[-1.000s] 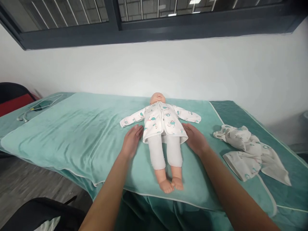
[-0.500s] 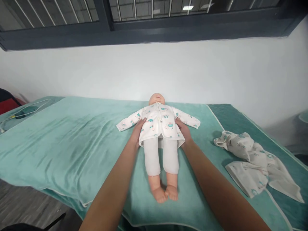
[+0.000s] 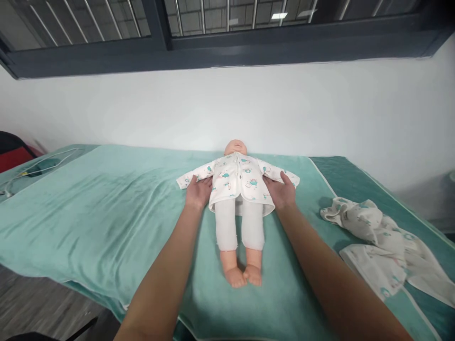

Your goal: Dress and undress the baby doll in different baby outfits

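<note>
Head cam on my end: the pink-and-white baby doll [image 3: 253, 222] lies face-up on the light-green plush cover [image 3: 124, 203]. White patterned jacket [image 3: 238, 180] looks pretty much on, lower front parted. My left hand [image 3: 199, 192] and right hand [image 3: 280, 192] sit loosely open alongside; can't tell if fingertips go underneath. Crumpled white patterned cloth [image 3: 389, 239] lies unworn, off right.

"Where could a hand pass?"
"Widest over the pale-green plush blanket [image 3: 103, 208], left of the bare left forearm [image 3: 158, 274]. A narrower gap lies between the bald, white-jacketed doll [image 3: 226, 227] and the crumpled white printed cotton garment [image 3: 380, 232]."
"What's in the way?"
"Bare left hand [image 3: 198, 191] and bare right hand [image 3: 280, 190] flank the doll closely; the bare right forearm [image 3: 327, 265] bars the front; beyond, flat white wall [image 3: 213, 106]."
</note>
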`<control>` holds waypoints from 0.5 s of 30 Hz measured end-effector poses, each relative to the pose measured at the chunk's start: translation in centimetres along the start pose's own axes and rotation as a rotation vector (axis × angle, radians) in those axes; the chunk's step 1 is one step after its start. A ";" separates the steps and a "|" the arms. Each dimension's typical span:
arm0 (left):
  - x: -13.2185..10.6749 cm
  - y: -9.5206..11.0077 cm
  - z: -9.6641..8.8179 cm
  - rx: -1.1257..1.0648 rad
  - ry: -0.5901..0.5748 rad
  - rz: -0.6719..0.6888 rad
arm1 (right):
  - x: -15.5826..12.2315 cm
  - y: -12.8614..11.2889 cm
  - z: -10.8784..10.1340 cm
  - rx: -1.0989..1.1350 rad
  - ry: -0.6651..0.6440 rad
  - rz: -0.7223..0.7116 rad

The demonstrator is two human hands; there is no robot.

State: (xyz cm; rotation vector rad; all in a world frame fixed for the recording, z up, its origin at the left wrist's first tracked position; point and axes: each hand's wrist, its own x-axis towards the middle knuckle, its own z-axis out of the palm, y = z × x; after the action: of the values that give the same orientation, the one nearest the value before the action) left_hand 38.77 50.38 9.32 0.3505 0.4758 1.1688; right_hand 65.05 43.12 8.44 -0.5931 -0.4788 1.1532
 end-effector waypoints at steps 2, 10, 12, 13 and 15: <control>0.4 1.1 -0.8 -0.043 0.011 0.021 | 0.8 -0.8 -1.1 0.086 0.000 0.027; 0.7 3.5 -2.5 -0.038 0.018 0.069 | 2.7 -4.0 -5.2 0.211 0.119 -0.059; 0.3 3.2 -2.4 -0.015 0.021 0.093 | 2.1 -4.0 -5.2 0.194 0.153 -0.073; -0.1 3.0 -2.2 0.003 0.018 0.103 | 1.6 -3.9 -5.0 0.181 0.168 -0.068; -1.0 2.3 -1.8 0.059 0.003 0.095 | 0.3 -3.4 -4.4 0.139 0.199 -0.040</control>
State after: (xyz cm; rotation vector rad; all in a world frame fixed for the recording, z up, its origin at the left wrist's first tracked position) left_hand 35.68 50.29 9.13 0.4265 0.5014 1.2494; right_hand 70.31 41.60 7.33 -0.5679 -0.2372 1.0676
